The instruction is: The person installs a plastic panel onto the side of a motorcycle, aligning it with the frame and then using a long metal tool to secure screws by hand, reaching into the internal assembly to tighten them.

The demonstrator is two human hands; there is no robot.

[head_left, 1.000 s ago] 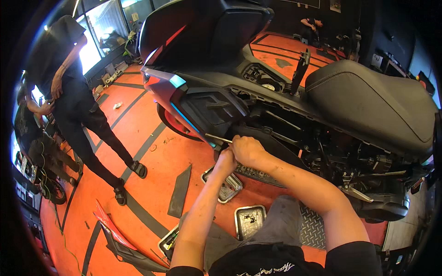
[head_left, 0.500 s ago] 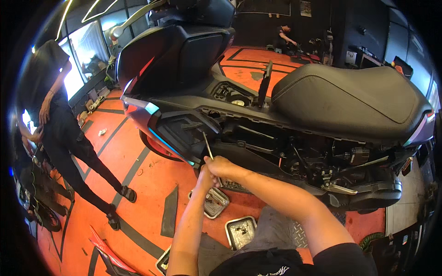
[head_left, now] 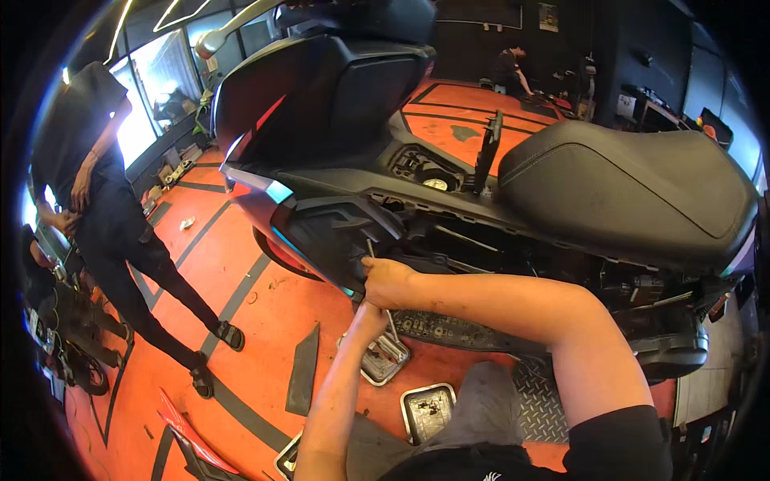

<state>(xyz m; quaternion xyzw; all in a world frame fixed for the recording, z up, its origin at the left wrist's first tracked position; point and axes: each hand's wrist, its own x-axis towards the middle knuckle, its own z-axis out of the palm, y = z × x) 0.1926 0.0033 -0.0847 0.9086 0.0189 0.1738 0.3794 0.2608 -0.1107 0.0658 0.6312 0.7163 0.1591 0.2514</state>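
Higher right elbow [head_left: 595, 321], held rod [head_left: 369, 248], white print [head_left: 492, 478]

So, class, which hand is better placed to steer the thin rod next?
Probably the right hand: the thin rod shows just above it, near the dark panel. The left hand sits lower, partly hidden.

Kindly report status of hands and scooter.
Right hand grips slim rod; left hand below, hold unclear. Scooter flank partly uncovered. Right forearm hides part of it.
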